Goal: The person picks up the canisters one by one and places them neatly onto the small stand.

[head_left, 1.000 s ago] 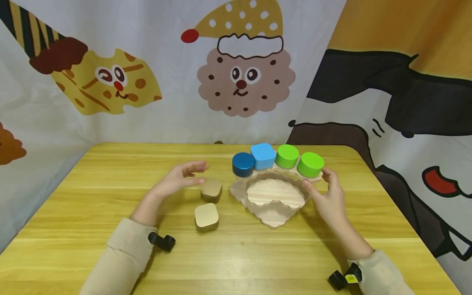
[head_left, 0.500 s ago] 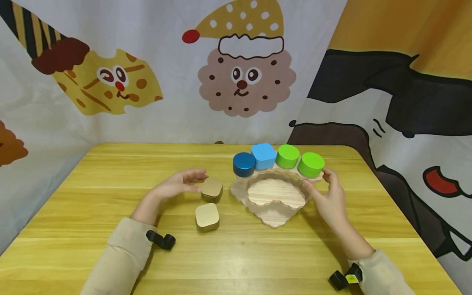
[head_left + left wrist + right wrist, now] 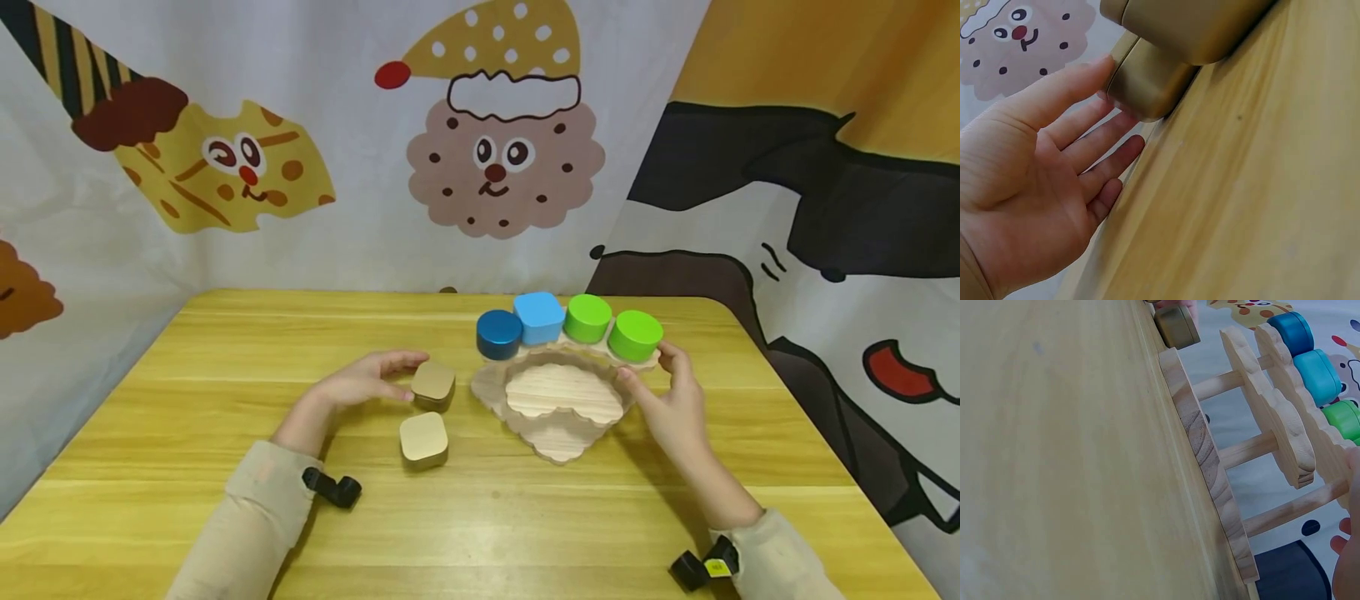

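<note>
Dropping to the bench, the left hand [image 3: 358, 382] now touches the gold block [image 3: 432, 385], fingers straight; right hand [image 3: 671, 402] grips the wooden stand [image 3: 558, 408].

yellow wooden table [image 3: 225, 350], cartoon-printed curtain walls [image 3: 337, 150]

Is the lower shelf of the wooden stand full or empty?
Empty. The lower shelf shows bare wood; all four coloured blocks, such as the dark blue block, sit on the top tier.
</note>
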Demonstrator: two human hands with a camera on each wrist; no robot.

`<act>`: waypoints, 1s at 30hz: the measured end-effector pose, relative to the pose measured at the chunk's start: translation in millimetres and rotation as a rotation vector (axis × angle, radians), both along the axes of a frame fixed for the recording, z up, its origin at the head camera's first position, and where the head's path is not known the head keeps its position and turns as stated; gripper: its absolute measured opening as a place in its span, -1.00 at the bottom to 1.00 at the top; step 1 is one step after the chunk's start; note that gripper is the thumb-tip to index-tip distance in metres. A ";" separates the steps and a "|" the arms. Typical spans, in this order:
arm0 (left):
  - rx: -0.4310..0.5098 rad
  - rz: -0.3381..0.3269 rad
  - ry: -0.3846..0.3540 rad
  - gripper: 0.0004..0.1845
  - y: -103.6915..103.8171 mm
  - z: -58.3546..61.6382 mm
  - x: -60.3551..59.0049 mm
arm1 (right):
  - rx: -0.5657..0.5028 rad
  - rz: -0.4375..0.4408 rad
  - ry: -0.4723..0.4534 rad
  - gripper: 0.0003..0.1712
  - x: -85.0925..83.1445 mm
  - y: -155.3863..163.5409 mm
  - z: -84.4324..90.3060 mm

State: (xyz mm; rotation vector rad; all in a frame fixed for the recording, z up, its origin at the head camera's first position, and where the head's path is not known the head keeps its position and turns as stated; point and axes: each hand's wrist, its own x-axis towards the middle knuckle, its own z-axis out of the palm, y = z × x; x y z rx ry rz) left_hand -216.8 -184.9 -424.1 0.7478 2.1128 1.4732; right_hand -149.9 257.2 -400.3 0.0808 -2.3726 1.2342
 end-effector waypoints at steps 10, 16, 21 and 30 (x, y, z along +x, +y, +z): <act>0.011 -0.011 0.004 -0.20 9.9 1.8 2.0 | 0.008 -0.004 -0.005 -0.23 0.3 -0.4 0.3; 0.018 0.019 -0.007 -0.21 14.4 3.3 3.5 | 0.005 -0.010 -0.014 -0.22 1.2 -1.4 1.8; 0.020 0.062 -0.006 -0.25 15.3 3.2 3.6 | 0.011 -0.009 -0.005 -0.24 0.8 -0.7 1.0; 0.050 0.157 -0.009 -0.26 16.0 6.8 5.1 | 0.019 -0.011 -0.005 -0.23 0.6 -0.5 0.4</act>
